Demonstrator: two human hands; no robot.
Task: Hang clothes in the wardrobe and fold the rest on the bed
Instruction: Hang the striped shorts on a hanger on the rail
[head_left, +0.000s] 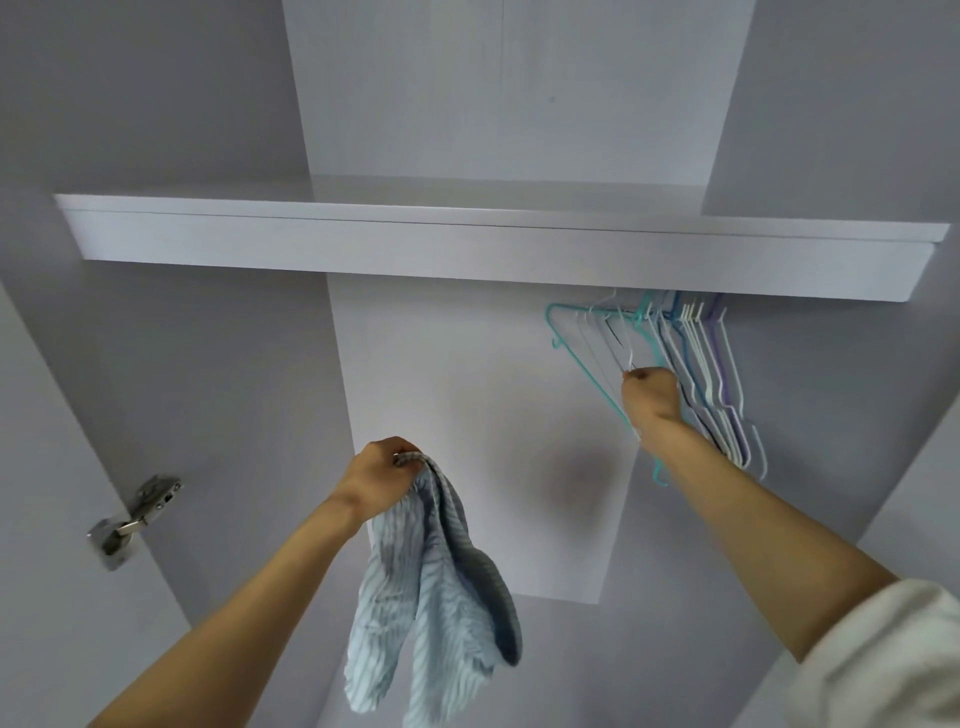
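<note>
Your left hand (375, 480), lower centre, is gripping bunched striped blue garment (434, 587), hanging down. Your right hand (650, 396), right of centre, is pinching white hanger (618, 343) among hangers (711, 384) beneath wardrobe shelf (467, 249).

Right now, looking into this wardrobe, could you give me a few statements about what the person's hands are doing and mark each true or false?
1. The left hand grips a pale blue striped garment. True.
2. The right hand hangs open and idle. False: it is closed on a white hanger.
3. The hangers are bunched at the right, under the shelf. True.
4. The garment already hangs on a hanger. False: it dangles from the left hand.
</note>
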